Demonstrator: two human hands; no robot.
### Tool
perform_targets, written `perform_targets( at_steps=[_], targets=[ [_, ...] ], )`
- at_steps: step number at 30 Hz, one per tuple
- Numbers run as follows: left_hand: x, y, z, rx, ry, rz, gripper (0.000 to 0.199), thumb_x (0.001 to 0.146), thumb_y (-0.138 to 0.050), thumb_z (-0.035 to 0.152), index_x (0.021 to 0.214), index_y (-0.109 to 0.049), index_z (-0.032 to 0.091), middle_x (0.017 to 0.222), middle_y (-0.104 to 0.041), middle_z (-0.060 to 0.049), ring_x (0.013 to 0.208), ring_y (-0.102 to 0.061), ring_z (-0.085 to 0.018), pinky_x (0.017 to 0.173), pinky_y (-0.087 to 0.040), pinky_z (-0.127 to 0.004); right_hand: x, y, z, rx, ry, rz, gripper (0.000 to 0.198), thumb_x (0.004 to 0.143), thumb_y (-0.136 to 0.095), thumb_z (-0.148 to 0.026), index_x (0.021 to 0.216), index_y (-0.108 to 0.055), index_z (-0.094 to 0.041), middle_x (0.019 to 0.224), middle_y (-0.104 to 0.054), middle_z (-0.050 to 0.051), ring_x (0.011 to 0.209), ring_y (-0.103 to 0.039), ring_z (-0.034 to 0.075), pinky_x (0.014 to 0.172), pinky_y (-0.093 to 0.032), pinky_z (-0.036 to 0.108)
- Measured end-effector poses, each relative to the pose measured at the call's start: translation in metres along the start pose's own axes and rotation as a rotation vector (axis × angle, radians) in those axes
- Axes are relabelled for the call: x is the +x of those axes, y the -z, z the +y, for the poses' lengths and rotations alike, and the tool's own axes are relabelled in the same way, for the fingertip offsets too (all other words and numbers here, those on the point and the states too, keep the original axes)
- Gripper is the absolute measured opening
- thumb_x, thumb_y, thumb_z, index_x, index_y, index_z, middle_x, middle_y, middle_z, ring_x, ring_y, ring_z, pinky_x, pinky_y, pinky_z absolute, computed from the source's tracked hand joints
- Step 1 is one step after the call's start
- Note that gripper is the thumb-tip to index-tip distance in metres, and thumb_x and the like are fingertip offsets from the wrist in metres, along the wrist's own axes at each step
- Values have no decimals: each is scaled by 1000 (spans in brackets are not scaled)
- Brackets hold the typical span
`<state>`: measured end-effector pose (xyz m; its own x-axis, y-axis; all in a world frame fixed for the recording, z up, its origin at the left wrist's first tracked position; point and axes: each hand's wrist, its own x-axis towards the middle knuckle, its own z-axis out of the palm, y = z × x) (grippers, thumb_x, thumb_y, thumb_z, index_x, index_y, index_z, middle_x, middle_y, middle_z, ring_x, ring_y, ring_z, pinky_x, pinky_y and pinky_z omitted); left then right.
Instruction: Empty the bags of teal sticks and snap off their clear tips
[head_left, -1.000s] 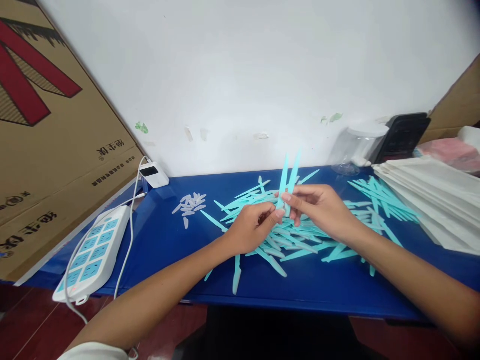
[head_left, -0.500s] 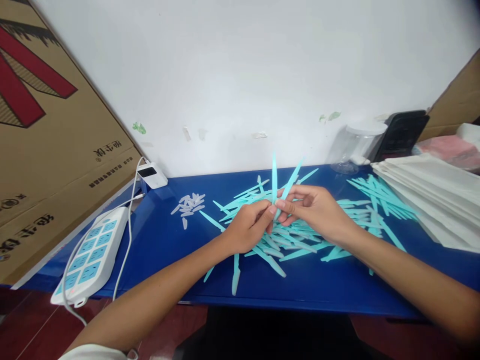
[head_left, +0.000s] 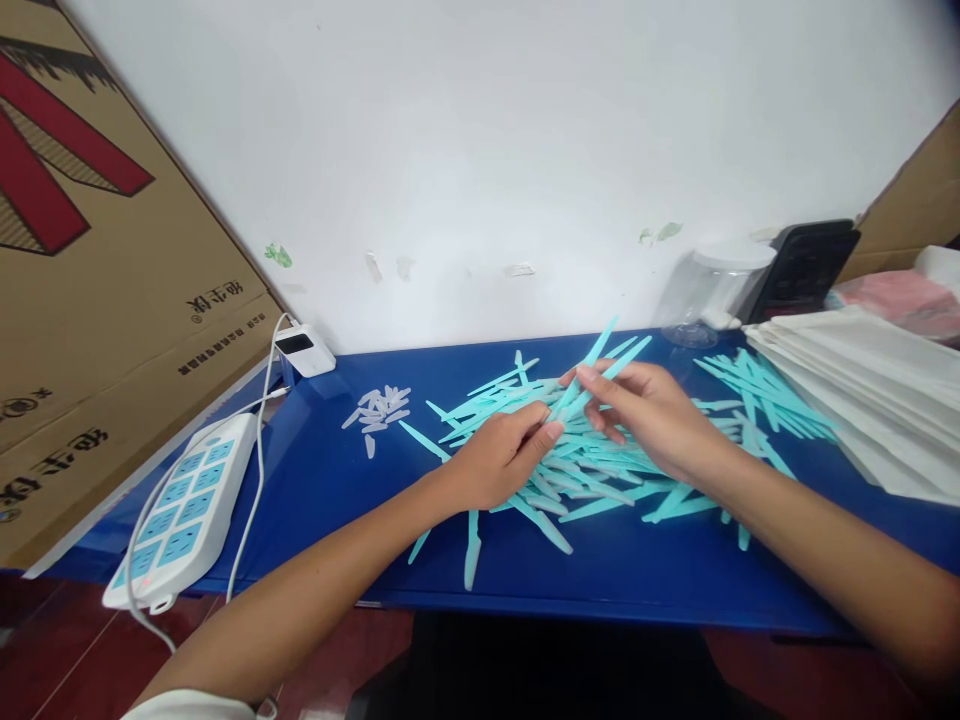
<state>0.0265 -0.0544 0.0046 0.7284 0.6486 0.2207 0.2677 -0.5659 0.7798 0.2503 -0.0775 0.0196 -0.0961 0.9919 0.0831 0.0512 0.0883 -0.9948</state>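
Two turquoise eyebrow razors (head_left: 600,345) with slim, tapering handles are held between my hands above the pile, their narrow tips pointing up and right. My left hand (head_left: 502,450) is closed, thumb and fingers pinching their lower ends. Higher up, my right hand (head_left: 641,405) is closed too, with its thumb and index finger on the handles and the other fingers curled loosely. Below both hands spreads a loose pile of similar turquoise razors (head_left: 592,470), some with whitish, cap-like ends. The held razors' lower ends are mostly hidden by my left fingers.
Small translucent caps (head_left: 382,405) lie in a heap on the blue table (head_left: 315,520). A bundle of razors (head_left: 772,400) lies beside white paper bags (head_left: 862,400). A power strip (head_left: 184,510), white device (head_left: 305,350), cardboard box (head_left: 112,300) and clear jar (head_left: 720,290) stand around.
The razors between my hands have swung from nearly upright to leaning right, now closer together. My right hand has shifted slightly to the right and grips higher on them.
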Motion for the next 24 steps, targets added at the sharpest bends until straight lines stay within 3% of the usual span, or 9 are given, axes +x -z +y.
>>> perform_targets(
  at_steps=[4,7,9,11,12,15,19,21,24],
  targets=[
    [-1,2,5,-58,23,-19,47,111,-40,56,80,-39,22,74,-35,3,64,-33,-13,61,-30,-31,3,8,-3,-21,-1,31,47,84,-81,-63,87,-76,-16,55,-50,-2,48,-45,10,42,-36,25],
    [-2,7,7,-79,33,-13,48,111,-38,57,79,-39,22,74,-36,2,65,-34,-13,62,-32,-30,7,17,-4,-54,25,139,47,84,-80,-63,97,-76,-18,67,-58,1,50,-49,11,43,-39,27],
    [-2,12,4,-12,15,-15,47,112,-36,54,79,-38,22,74,-35,3,64,-34,-13,63,-31,-31,10,28,-6,-183,178,322,49,87,-79,-60,115,-74,-21,88,-68,6,64,-62,17,51,-50,31],
    [-2,19,-1,135,-30,-36,44,114,-33,50,80,-38,22,73,-35,3,62,-33,-14,63,-30,-31,11,40,-10,-438,441,454,53,89,-78,-54,132,-69,-24,118,-70,12,97,-71,26,74,-61,39],
    [-2,22,-4,217,-48,-54,42,114,-31,48,82,-38,22,72,-36,3,61,-33,-14,63,-29,-32,10,45,-13,-582,570,447,52,92,-76,-51,137,-67,-26,129,-68,13,113,-69,30,88,-61,44],
    [-1,29,-11,415,-54,-82,37,115,-29,44,86,-38,22,69,-37,3,59,-33,-15,61,-26,-33,6,51,-20,-906,793,221,40,100,-68,-42,138,-68,-29,139,-68,11,135,-60,33,114,-49,53],
    [-2,33,-11,591,-64,-54,37,116,-28,42,88,-42,22,68,-42,3,56,-35,-14,58,-23,-32,3,38,-14,-1116,886,-28,34,103,-65,-39,134,-71,-28,136,-73,9,142,-55,35,120,-38,62],
    [-2,33,-9,695,-115,-29,36,116,-29,40,91,-46,21,70,-47,2,56,-34,-14,56,-21,-31,3,31,-7,-1177,897,-112,28,105,-62,-37,127,-75,-26,123,-79,9,131,-64,33,121,-35,64],
    [-3,32,-6,859,-200,-3,34,116,-30,37,95,-51,19,74,-54,1,57,-34,-13,53,-18,-31,4,23,3,-1244,834,-212,29,109,-53,-36,106,-78,-20,96,-79,10,94,-72,26,103,-50,52]
  ],
)
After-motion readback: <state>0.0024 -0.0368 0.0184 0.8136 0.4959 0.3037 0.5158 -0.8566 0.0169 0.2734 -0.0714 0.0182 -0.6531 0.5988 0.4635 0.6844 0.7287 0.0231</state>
